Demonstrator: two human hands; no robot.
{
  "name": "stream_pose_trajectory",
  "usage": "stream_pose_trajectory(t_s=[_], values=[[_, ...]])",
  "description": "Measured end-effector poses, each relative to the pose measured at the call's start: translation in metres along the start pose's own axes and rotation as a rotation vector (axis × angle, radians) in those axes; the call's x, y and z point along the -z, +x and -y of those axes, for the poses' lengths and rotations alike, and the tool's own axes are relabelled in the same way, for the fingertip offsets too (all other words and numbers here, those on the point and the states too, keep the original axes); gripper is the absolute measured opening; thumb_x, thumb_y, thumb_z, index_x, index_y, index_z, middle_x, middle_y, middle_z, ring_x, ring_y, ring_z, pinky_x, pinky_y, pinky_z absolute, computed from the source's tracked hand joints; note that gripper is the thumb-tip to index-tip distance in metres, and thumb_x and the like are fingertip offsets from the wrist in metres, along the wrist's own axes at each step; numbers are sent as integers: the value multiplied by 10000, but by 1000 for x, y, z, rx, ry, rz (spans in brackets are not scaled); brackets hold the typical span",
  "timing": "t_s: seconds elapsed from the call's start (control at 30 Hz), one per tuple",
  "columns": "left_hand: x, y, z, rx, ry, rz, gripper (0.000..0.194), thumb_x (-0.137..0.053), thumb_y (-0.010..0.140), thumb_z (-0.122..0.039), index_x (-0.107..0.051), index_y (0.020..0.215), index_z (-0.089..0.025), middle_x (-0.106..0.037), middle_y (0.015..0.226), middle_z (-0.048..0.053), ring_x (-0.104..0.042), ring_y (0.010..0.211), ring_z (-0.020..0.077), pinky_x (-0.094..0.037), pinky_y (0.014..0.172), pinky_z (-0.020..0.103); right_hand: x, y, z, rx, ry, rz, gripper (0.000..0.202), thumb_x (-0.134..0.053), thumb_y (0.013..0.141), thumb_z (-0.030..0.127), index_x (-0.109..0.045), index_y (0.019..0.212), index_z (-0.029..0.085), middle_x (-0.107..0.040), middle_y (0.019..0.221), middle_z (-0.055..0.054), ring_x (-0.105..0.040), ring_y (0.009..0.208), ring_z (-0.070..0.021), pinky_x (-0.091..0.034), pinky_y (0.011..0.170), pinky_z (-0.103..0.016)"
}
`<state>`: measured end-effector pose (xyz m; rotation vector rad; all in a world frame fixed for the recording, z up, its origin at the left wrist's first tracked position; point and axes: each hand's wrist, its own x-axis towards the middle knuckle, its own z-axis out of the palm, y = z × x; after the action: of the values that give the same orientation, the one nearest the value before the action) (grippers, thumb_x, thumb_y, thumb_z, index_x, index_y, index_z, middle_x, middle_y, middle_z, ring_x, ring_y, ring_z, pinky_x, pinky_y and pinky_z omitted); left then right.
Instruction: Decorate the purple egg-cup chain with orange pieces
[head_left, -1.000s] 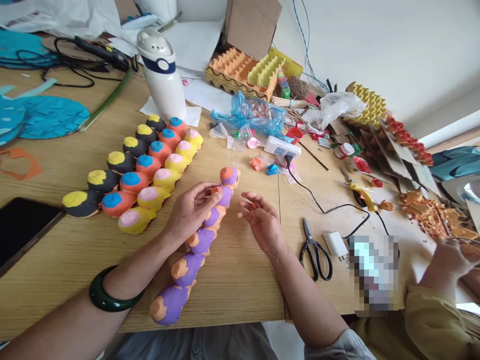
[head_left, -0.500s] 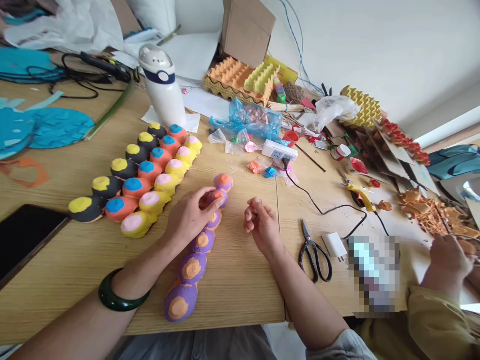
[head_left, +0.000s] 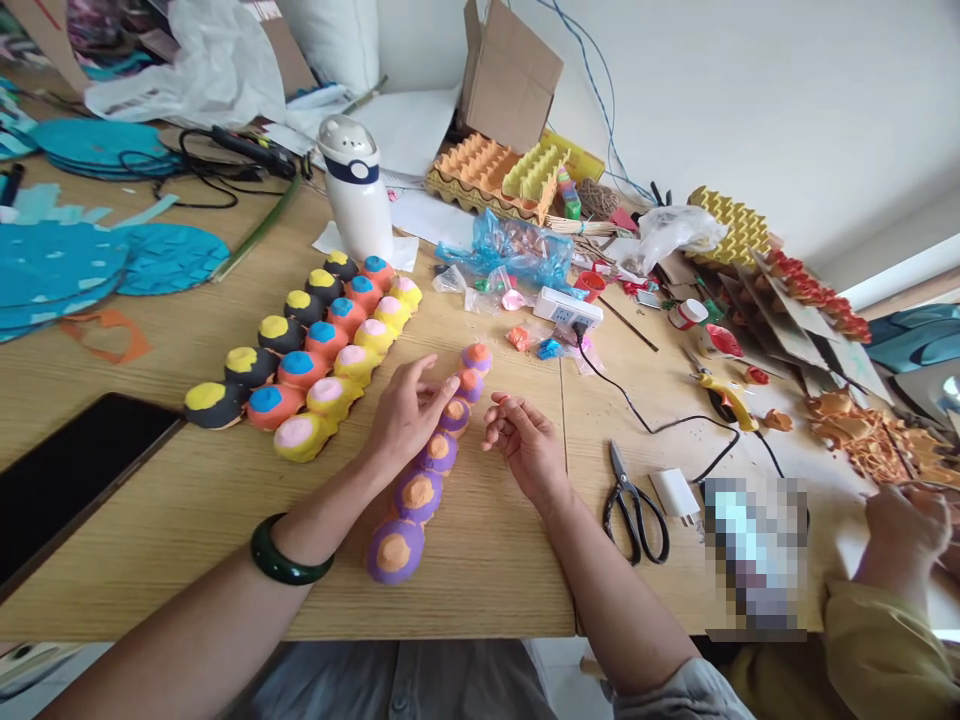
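A strip of purple egg-carton cups [head_left: 418, 492], each with an orange spot on top, lies lengthwise on the table before me. My left hand [head_left: 409, 415] is at its left side, fingers apart and thumb stretched over the strip; whether the thumb touches it I cannot tell. To the strip's right, my right hand [head_left: 529, 450] is closed in a pinch, with a speck of orange clay showing at the fingertips. Left of my left hand stand a yellow strip with pink spots [head_left: 330, 395], an orange-red strip with blue spots [head_left: 301, 368] and a black strip with yellow spots [head_left: 251, 366].
Black scissors [head_left: 634, 505], a white charger [head_left: 676, 495] and a power strip [head_left: 568, 307] with a cord lie to the right. Small clay lumps [head_left: 518, 338] sit near it. A white bottle [head_left: 358, 195] stands behind. A co-worker's hand [head_left: 904, 530] is at far right.
The view has shifted, so the table's things appear farther right. My left hand's fingers have come off the purple strip and spread. An orange speck now shows in my right fingertips.
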<state>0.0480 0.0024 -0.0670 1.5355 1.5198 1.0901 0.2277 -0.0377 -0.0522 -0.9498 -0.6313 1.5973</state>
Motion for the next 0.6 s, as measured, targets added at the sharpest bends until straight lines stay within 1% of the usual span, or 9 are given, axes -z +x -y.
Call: stream_pose_trajectory(t_s=[0.03, 0.1, 0.17, 0.23, 0.33, 0.4, 0.5, 0.6], values=[[0, -1, 0, -32, -30, -24, 585, -623, 904, -540, -605, 1336, -146, -637, 1397, 182, -736, 927, 209, -608, 768, 324, 0, 0, 0, 16, 1, -4, 294, -851, 775, 393, -757, 926, 159, -730, 761, -7, -631, 576, -106, -611, 555, -236], [3, -3, -1, -110, -43, -42, 500, -614, 925, -504, -637, 1277, -150, -660, 1333, 163, -729, 955, 207, -612, 766, 314, 1, 1, 1, 45, 3, -12, 282, -869, 756, 367, -757, 912, 160, -732, 791, -10, -636, 601, -103, -625, 586, -235], [6, -7, -3, -183, -19, -24, 407, -605, 946, -465, -670, 1223, -175, -699, 1225, 119, -719, 948, 199, -614, 806, 324, 2, 2, 1, 63, 7, -28, 278, -874, 751, 330, -745, 935, 167, -733, 805, -10, -640, 615, -105, -631, 598, -239], [7, -9, -5, -239, 11, 10, 368, -618, 944, -436, -684, 1221, -204, -702, 1199, 92, -705, 969, 200, -613, 849, 342, 4, 3, 2, 68, 11, -47, 272, -872, 755, 315, -729, 939, 173, -720, 773, 0, -625, 595, -102, -619, 568, -231], [5, -12, -6, -291, 29, 55, 376, -645, 917, -410, -697, 1238, -223, -662, 1292, 103, -654, 1166, 246, -617, 862, 349, 7, 4, 2, 48, 9, -43, 265, -864, 770, 361, -725, 886, 166, -701, 719, 8, -596, 543, -93, -598, 522, -223], [4, -13, -7, -314, 32, 51, 364, -642, 913, -399, -713, 1224, -225, -646, 1326, 112, -607, 1273, 272, -612, 907, 370, 8, 5, 2, 34, 7, -20, 278, -855, 783, 394, -742, 890, 163, -720, 733, -3, -615, 553, -97, -607, 541, -228], [6, -14, -11, -358, 51, 4, 309, -616, 934, -352, -727, 1193, -226, -666, 1312, 100, -618, 1269, 261, -548, 1056, 418, 6, 4, 2, 32, 16, 3, 267, -849, 795, 375, -772, 942, 165, -748, 799, -18, -656, 621, -105, -626, 601, -230], [10, -17, -20, -431, 56, -28, 252, -589, 961, -290, -737, 1157, -233, -701, 1262, 77, -641, 1230, 237, -502, 1112, 400, 3, 2, 3, 23, 13, 24, 233, -833, 810, 322, -781, 984, 178, -747, 859, -15, -659, 675, -104, -637, 641, -233]])
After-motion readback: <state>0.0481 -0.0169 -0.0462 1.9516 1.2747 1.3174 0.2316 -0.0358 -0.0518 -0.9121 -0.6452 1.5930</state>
